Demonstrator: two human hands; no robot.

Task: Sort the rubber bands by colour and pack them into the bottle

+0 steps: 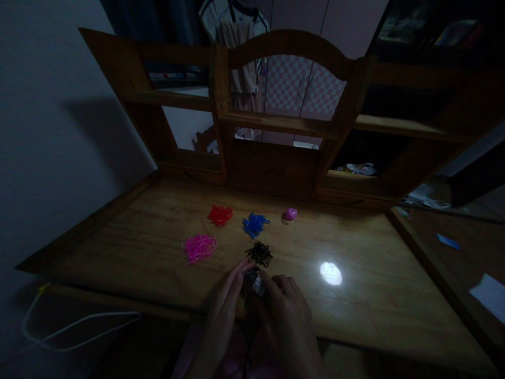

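1. At the bottom centre of the frame, a small dark packet with a shiny, plastic-like pale patch sits between two bare hands, over the near edge of a pale varnished wooden tabletop
2. The left hand has its fingers nearly straight and close together, fingertips closed on the packet's upper left edge
3. The right hand is partly curled, pinching the packet's right side; dim light hides the thumb
4. Just above the packet lies a loose heap of thin black strips; near the centre are a heap of thin blue pieces and, left of it, a heap of thin red pieces; a heap of thin bright-pink pieces is lower left
5. As a judgement on progress, the four colours are already laid out apart, while handling of the packet looks unfinished; whether anything remains inside cannot be told
6. A small round pink-purple object rests right of the blue heap, apart from it
7. Open tabletop spreads across the right half, broken only by a glare spot, and at far left; the wooden shelf unit bounds the back, and the table's front edge runs close under the hands
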